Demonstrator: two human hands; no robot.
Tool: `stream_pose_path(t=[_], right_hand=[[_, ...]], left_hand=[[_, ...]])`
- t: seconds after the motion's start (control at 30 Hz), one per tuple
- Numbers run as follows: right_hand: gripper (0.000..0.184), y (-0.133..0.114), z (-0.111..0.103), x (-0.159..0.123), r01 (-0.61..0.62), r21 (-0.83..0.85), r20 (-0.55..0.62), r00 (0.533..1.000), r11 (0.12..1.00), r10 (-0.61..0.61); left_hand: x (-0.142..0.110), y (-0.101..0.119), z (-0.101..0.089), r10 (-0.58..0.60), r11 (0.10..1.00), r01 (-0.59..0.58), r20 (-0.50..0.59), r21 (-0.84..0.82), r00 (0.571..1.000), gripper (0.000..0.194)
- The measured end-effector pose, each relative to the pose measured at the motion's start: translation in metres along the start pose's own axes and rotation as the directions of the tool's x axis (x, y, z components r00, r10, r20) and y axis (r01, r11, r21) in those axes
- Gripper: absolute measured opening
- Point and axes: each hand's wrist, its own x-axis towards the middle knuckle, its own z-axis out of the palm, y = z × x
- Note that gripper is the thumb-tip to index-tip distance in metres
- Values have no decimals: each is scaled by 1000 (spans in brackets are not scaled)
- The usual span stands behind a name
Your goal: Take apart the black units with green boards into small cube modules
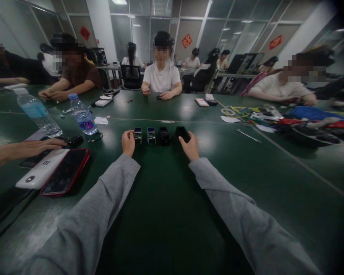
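Observation:
Four small devices would be too exact a word for this short row, so I note several items side by side on the green table (166, 183). At its left end stands a small circuit board with a screen (137, 135). My left hand (128, 143) is at its left edge, fingers loosely curled; whether they touch it is hard to see. A second circuit board with a screen (151, 135) and a black boxy device (164, 136) follow. At the right end, my right hand (190, 146) grips a black case (182, 133), thumb in front.
Left are a red-edged phone (65, 172), a white device (43, 170), another person's hand (46, 145) and two water bottles (83, 116). A wrench (249, 136) and piled cables and cloth (304, 118) lie right. People sit across the table.

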Motion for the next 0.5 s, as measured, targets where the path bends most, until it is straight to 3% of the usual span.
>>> stream_pose_path(t=[0.13,0.23,0.3,0.37,0.43,0.5], right_hand=[[66,-7,-16,-12,46,-15,83,996,999,-44],[62,-8,-49,-39,185,-64,198,965,981,-169],[62,1,-85,-63,287,-69,293,921,956,-255],[63,22,-134,-86,312,-84,363,894,946,-263],[66,52,-189,-102,253,-148,347,918,956,-190],[70,82,-241,-110,169,-257,185,975,952,-123]], left_hand=[[2,-5,1,-18,1000,18,-3,5,1000,19],[3,-9,1,-20,1000,20,-4,19,1000,20],[4,-11,2,-13,1000,13,0,25,1000,20],[4,-13,2,-1,1000,1,-2,30,1000,21],[4,-14,2,1,999,-1,-4,36,1000,21],[4,-14,2,-3,999,3,5,37,1000,21]])
